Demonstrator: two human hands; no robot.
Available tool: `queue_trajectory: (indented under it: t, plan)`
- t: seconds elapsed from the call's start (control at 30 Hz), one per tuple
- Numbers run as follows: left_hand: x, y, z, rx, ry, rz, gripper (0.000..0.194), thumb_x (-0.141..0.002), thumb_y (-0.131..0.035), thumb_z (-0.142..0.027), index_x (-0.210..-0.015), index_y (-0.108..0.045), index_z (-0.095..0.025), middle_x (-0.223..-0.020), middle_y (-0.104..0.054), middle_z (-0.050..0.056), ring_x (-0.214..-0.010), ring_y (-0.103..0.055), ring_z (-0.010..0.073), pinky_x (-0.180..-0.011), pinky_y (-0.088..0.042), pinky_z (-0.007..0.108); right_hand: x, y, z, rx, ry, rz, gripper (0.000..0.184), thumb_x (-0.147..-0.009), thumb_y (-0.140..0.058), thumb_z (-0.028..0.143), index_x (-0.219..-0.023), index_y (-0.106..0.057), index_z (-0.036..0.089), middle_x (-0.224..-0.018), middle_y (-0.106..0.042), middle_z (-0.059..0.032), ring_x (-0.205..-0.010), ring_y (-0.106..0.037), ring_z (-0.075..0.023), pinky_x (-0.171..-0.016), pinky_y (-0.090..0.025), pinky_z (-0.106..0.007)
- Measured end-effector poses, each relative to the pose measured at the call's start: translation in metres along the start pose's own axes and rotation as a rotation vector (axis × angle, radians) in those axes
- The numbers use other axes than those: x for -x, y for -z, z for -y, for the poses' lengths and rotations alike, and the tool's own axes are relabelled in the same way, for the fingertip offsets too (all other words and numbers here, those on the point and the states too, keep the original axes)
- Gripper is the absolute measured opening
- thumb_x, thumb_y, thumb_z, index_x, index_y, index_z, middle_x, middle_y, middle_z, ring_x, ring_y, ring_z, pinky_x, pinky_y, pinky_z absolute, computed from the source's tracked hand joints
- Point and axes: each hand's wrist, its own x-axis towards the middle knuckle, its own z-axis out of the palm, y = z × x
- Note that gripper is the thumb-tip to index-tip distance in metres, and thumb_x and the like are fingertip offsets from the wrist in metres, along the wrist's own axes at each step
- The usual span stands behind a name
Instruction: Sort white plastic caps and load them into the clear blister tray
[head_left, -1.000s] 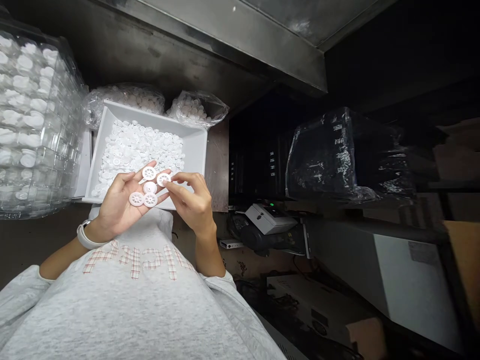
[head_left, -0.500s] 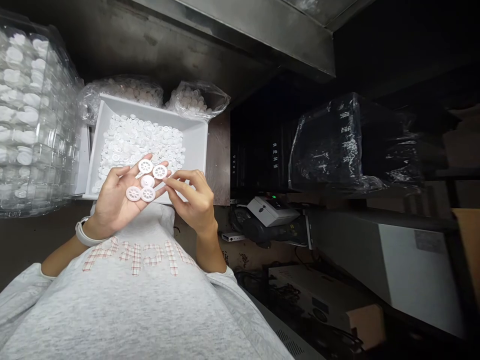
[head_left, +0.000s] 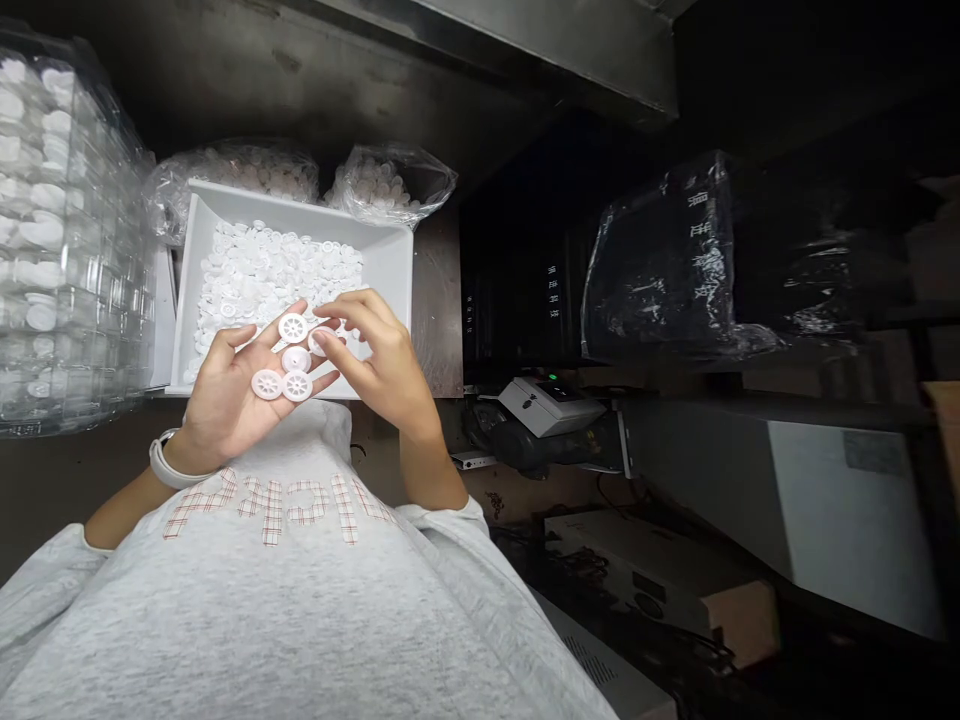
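Observation:
My left hand [head_left: 236, 390] lies palm up in front of the tray, holding several small white plastic wheels. One spoked wheel [head_left: 293, 328] rests at the fingers. Lower down are a spoked wheel [head_left: 265, 384] and, touching it, another spoked wheel [head_left: 297, 387]. Between these, a solid-faced wheel [head_left: 297, 360] has a small raised centre. My right hand [head_left: 375, 350] hovers over the left fingertips, thumb and fingers apart. Its thumb covers part of one more wheel [head_left: 316, 343]; whether it grips that wheel is unclear.
Behind my hands stands a white tray [head_left: 390, 260] with a heap of small white parts [head_left: 277, 265]. Clear bags of parts [head_left: 382, 185] lie beyond it. Stacked clear blister trays [head_left: 67, 240] rise at left. A grey device with a green light [head_left: 553, 402] sits to the right.
My right hand has moved up and its fingers have spread, coming over the wheel near the left fingertips. The solid-faced wheel has tilted slightly. The view has shifted a little.

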Motion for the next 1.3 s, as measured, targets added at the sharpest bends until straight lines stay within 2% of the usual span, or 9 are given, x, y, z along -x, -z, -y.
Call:
queue_trajectory:
  t: [0.17,0.27,0.4,0.5,0.67,0.8,0.9,1.07,1.3]
  plan:
    - [0.0,-0.001,0.0,-0.016,-0.002,0.062,0.062,-0.095,-0.037,-0.033,-0.155,-0.036,-0.016,-0.146,-0.054,0.011,-0.142,-0.045,0.0274,-0.117,-0.039,0.049,-0.021,-0.01,-0.009,-0.24,-0.189,0.186,0.032,-0.087,-0.069,0.045,-0.09,-0.067,0.013,-0.101,-0.06,-0.0041,-0.095,-0.055,-0.0089,-0.083,-0.047,-0.023]
    - [0.001,0.001,-0.001,-0.011,-0.011,0.024,0.062,-0.095,-0.039,-0.034,-0.154,-0.038,-0.015,-0.147,-0.053,0.012,-0.143,-0.043,0.027,-0.116,-0.04,0.048,-0.024,-0.015,-0.017,-0.491,-0.213,0.085,0.037,-0.085,-0.068,0.048,-0.082,-0.057,0.012,-0.095,-0.058,-0.0042,-0.089,-0.054,-0.0074,-0.081,-0.047,-0.022]
    - [0.002,0.005,-0.003,-0.01,0.0,-0.012,0.064,-0.094,-0.04,-0.037,-0.155,-0.035,-0.018,-0.145,-0.055,0.014,-0.142,-0.046,0.0262,-0.114,-0.041,0.046,-0.018,-0.011,-0.031,-0.881,-0.255,-0.094,0.049,-0.082,-0.065,0.047,-0.081,-0.027,0.016,-0.095,-0.051,-0.0036,-0.083,-0.053,-0.006,-0.074,-0.047,-0.02]
    - [0.001,0.006,-0.004,-0.005,0.012,-0.024,0.063,-0.095,-0.039,-0.036,-0.155,-0.035,-0.018,-0.143,-0.057,0.014,-0.138,-0.05,0.026,-0.112,-0.043,0.044,-0.008,-0.01,-0.038,-0.994,-0.301,-0.157,0.049,-0.08,-0.06,0.039,-0.084,-0.015,0.018,-0.082,-0.042,0.0009,-0.068,-0.048,-0.004,-0.062,-0.041,-0.018]
    - [-0.001,0.006,-0.004,-0.012,0.016,-0.017,0.065,-0.095,-0.04,-0.036,-0.156,-0.032,-0.017,-0.144,-0.055,0.014,-0.14,-0.048,0.0261,-0.114,-0.042,0.044,0.008,-0.013,-0.033,-0.734,-0.279,-0.091,0.036,-0.09,-0.054,0.051,-0.098,-0.039,0.019,-0.066,-0.029,0.0051,-0.056,-0.034,-0.004,-0.055,-0.034,-0.017]
    - [-0.001,0.004,-0.005,-0.02,0.029,-0.063,0.06,-0.096,-0.036,-0.035,-0.153,-0.038,-0.017,-0.138,-0.059,0.014,-0.141,-0.047,0.0271,-0.113,-0.043,0.047,0.012,-0.012,-0.024,-0.407,-0.176,0.038,0.049,-0.084,-0.072,0.049,-0.119,-0.057,0.017,-0.075,-0.043,0.0025,-0.065,-0.037,-0.0038,-0.064,-0.04,-0.018]
    - [0.0,0.003,-0.005,-0.021,0.036,-0.086,0.058,-0.096,-0.037,-0.034,-0.152,-0.042,-0.017,-0.135,-0.06,0.015,-0.14,-0.048,0.0278,-0.113,-0.043,0.048,0.01,-0.01,-0.024,-0.329,-0.122,0.053,0.042,-0.086,-0.072,0.047,-0.115,-0.064,0.017,-0.082,-0.05,0.0005,-0.066,-0.037,-0.0033,-0.064,-0.04,-0.019]
    - [-0.001,0.002,-0.002,-0.004,0.021,-0.066,0.061,-0.095,-0.039,-0.033,-0.152,-0.04,-0.012,-0.14,-0.057,0.016,-0.141,-0.047,0.0292,-0.115,-0.042,0.048,0.002,-0.01,-0.025,-0.212,-0.033,0.013,0.036,-0.088,-0.07,0.045,-0.112,-0.068,0.017,-0.082,-0.052,-0.0002,-0.067,-0.042,-0.0035,-0.065,-0.043,-0.018]
    - [-0.004,0.004,-0.001,0.006,-0.002,0.012,0.065,-0.095,-0.039,-0.034,-0.156,-0.036,-0.012,-0.143,-0.056,0.014,-0.143,-0.044,0.0305,-0.116,-0.041,0.05,-0.004,-0.013,-0.014,-0.084,-0.026,0.023,0.038,-0.091,-0.067,0.043,-0.119,-0.062,0.018,-0.098,-0.057,-0.0029,-0.085,-0.056,-0.0063,-0.077,-0.049,-0.02]
